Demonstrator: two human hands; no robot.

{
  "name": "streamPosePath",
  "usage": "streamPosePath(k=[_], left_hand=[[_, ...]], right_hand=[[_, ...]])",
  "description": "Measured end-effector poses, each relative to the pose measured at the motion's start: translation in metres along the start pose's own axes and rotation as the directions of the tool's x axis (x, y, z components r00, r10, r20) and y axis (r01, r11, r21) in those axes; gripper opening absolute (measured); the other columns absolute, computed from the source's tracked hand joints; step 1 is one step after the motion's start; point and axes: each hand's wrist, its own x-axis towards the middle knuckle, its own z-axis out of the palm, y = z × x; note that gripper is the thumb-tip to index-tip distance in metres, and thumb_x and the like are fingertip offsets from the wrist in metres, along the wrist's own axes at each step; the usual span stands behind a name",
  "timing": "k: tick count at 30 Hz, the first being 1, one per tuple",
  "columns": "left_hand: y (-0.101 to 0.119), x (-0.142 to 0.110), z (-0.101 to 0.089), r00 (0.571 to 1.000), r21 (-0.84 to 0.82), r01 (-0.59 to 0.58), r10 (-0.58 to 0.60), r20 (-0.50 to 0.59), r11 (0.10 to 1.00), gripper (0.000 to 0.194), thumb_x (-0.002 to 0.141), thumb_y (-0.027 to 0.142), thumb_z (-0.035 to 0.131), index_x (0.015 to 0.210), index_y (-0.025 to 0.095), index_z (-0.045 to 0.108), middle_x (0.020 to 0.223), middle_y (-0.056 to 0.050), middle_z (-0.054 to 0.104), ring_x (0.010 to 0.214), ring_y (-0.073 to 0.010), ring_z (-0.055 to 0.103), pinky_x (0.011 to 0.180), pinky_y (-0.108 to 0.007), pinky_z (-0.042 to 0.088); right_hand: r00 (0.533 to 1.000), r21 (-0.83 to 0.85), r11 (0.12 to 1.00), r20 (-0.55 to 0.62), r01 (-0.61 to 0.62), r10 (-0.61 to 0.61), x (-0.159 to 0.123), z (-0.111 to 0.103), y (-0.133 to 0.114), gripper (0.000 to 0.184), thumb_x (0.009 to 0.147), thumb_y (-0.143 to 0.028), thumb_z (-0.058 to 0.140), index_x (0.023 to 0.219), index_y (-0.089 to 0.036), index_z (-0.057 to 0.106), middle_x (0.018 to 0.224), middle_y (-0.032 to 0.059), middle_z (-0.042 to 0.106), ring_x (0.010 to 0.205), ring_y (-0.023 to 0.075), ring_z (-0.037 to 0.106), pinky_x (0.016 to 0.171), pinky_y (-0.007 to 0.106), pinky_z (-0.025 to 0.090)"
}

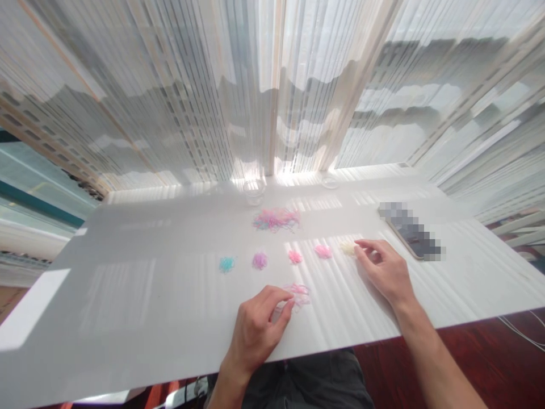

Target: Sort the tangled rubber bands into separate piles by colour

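My left hand [260, 322] is at the front of the white table, thumb and index finger pinched together at the edge of a loose pink and lilac pile of thin rubber bands [300, 293]. What is between those fingertips, if anything, is too small to make out. My right hand [386, 271] reaches in from the right, fingertips closed at a pale yellow pile [348, 247] and partly covering it. Left of that pile, in a row, lie a light pink pile [323, 251], a deeper pink pile [295, 257], a purple pile [259, 261] and a turquoise pile [227, 264].
Behind the row lies a bigger mixed-colour pile [276, 220]. A clear cup [254, 192] and a clear round lid [329, 182] stand near the back edge. A phone [411, 232] lies to the right. Sheer striped curtains [204, 96] hang behind the table [128, 295].
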Motion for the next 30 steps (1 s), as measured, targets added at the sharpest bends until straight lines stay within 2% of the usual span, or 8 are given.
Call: streamPosePath(k=[3, 5, 9, 17, 21, 27, 30], left_hand=[[0.0008, 0.0008, -0.0002, 1.000, -0.003, -0.001, 0.001, 0.004, 1.000, 0.008, 0.100, 0.018, 0.061, 0.101, 0.021, 0.069, 0.093, -0.003, 0.074, 0.069, -0.0130, 0.065, 0.059, -0.021, 0.050], [0.0013, 0.0011, -0.0002, 1.000, -0.005, -0.004, 0.004, 0.005, 1.000, 0.008, 0.100, 0.017, 0.061, 0.101, 0.021, 0.068, 0.093, -0.003, 0.074, 0.068, -0.0127, 0.065, 0.059, -0.021, 0.050], [0.0022, 0.0017, -0.0001, 1.000, -0.009, -0.014, 0.014, 0.008, 1.000, 0.008, 0.100, 0.017, 0.061, 0.101, 0.021, 0.069, 0.092, -0.004, 0.074, 0.071, -0.0137, 0.067, 0.058, -0.021, 0.050], [0.0029, 0.0030, -0.0008, 1.000, -0.010, -0.022, 0.022, 0.019, 1.000, 0.010, 0.100, 0.017, 0.060, 0.097, 0.020, 0.069, 0.088, -0.003, 0.074, 0.075, -0.0151, 0.070, 0.059, -0.021, 0.051], [0.0028, 0.0022, -0.0009, 0.999, -0.003, -0.027, 0.028, 0.022, 1.000, 0.010, 0.101, 0.017, 0.060, 0.097, 0.020, 0.069, 0.088, -0.003, 0.074, 0.075, -0.0153, 0.070, 0.061, -0.022, 0.052], [0.0042, 0.0023, -0.0012, 0.999, 0.005, -0.028, 0.028, 0.022, 1.000, 0.011, 0.101, 0.018, 0.059, 0.096, 0.021, 0.069, 0.087, -0.003, 0.074, 0.073, -0.0150, 0.070, 0.060, -0.021, 0.052], [0.0047, 0.0029, -0.0014, 0.999, 0.014, -0.032, 0.031, 0.016, 0.999, 0.012, 0.101, 0.018, 0.059, 0.096, 0.021, 0.069, 0.087, -0.003, 0.074, 0.072, -0.0144, 0.069, 0.059, -0.021, 0.051]], right_hand=[[0.994, 0.000, 0.994, 0.008, 0.107, -0.107, -0.0023, 0.0012, 0.0003, 0.028, 0.094, -0.044, 0.062, 0.104, -0.022, 0.076, 0.099, 0.0080, 0.070, 0.084, 0.0223, 0.067, 0.067, 0.034, 0.057], [0.986, 0.014, 0.987, 0.034, 0.163, -0.163, -0.0031, 0.0018, 0.0010, 0.024, 0.094, -0.041, 0.063, 0.104, -0.023, 0.076, 0.104, 0.0088, 0.070, 0.094, 0.0249, 0.068, 0.075, 0.037, 0.059], [0.982, 0.008, 0.984, 0.049, 0.180, -0.180, -0.0029, 0.0032, 0.0032, 0.021, 0.094, -0.039, 0.065, 0.104, -0.024, 0.075, 0.106, 0.0083, 0.071, 0.096, 0.0255, 0.069, 0.087, 0.043, 0.059], [0.992, -0.013, 0.992, 0.044, 0.122, -0.122, -0.0006, 0.0034, 0.0038, 0.023, 0.096, -0.040, 0.060, 0.094, -0.023, 0.075, 0.098, 0.0074, 0.073, 0.086, 0.0227, 0.069, 0.070, 0.035, 0.058], [0.994, -0.034, 0.993, 0.025, 0.110, -0.109, 0.0006, 0.0042, 0.0043, 0.025, 0.096, -0.040, 0.059, 0.096, -0.022, 0.075, 0.095, 0.0071, 0.074, 0.078, 0.0210, 0.068, 0.066, 0.034, 0.057], [0.993, -0.069, 0.991, 0.013, 0.115, -0.115, -0.0004, 0.0100, 0.0079, 0.029, 0.097, -0.043, 0.056, 0.097, -0.022, 0.077, 0.101, 0.0104, 0.076, 0.096, 0.0271, 0.069, 0.072, 0.038, 0.059], [0.993, -0.065, 0.991, 0.014, 0.120, -0.119, -0.0008, 0.0096, 0.0075, 0.029, 0.096, -0.042, 0.057, 0.101, -0.022, 0.077, 0.102, 0.0108, 0.076, 0.097, 0.0271, 0.069, 0.071, 0.038, 0.059]])
